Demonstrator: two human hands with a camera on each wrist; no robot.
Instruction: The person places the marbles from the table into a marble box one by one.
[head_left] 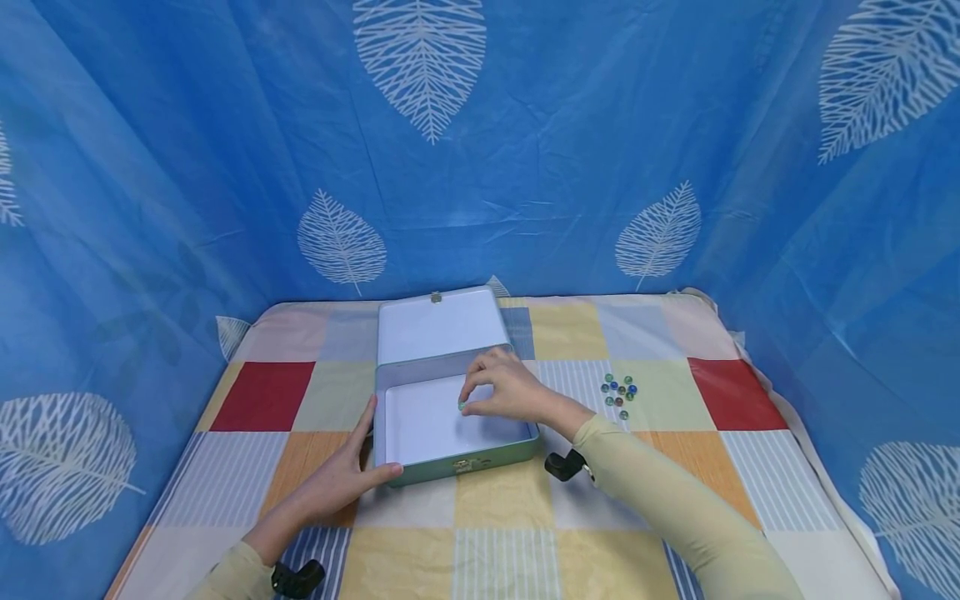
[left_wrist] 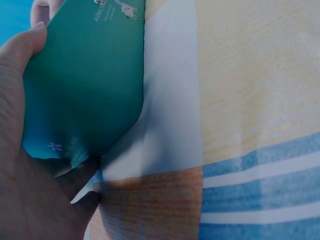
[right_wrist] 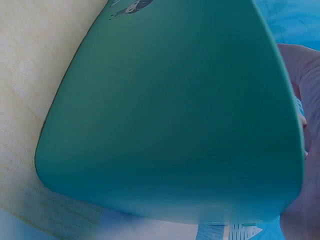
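A green tin box (head_left: 465,469) with a pale inside stands on the tablecloth, its lid (head_left: 438,323) tipped back. My left hand (head_left: 341,475) holds the box's near left corner, thumb at the front and fingers along the left side. In the left wrist view, that thumb (left_wrist: 25,47) lies at the upper edge of the green wall. Over the box's inside, my right hand (head_left: 506,387) pinches a small green marble (head_left: 462,406) between thumb and forefinger. The right wrist view shows mostly the box's outer wall (right_wrist: 175,115), with part of the right hand (right_wrist: 310,85) behind its edge.
Several glass marbles (head_left: 622,390), green, blue and brown, lie in a loose group to the right of the box. A patchwork tablecloth (head_left: 510,500) covers the table. Blue curtains (head_left: 525,167) with white leaves hang at the back and both sides.
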